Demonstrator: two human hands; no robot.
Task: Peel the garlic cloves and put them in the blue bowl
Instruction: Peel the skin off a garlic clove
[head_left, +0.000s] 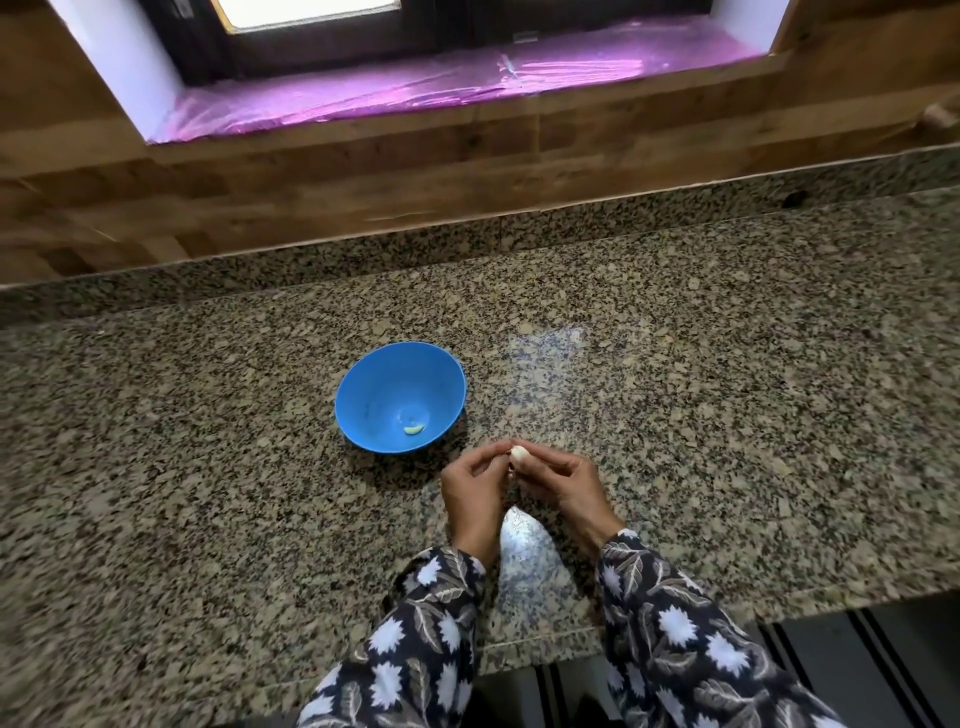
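Currently peeling: garlic clove (520, 454) pinched between both hands, just right of the blue bowl (363, 389).

Right hand (558, 483) closed on the clove; left hand (475, 480) fingertips curled at its tip, grip on skin unclear. One peeled clove (414, 429) in bowl. Advice: anchor with right, nick skin at the end, strip lengthwise, drop skin on granite counter (727, 415).

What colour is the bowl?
Blue. The bowl shows best in the head view, the only one.
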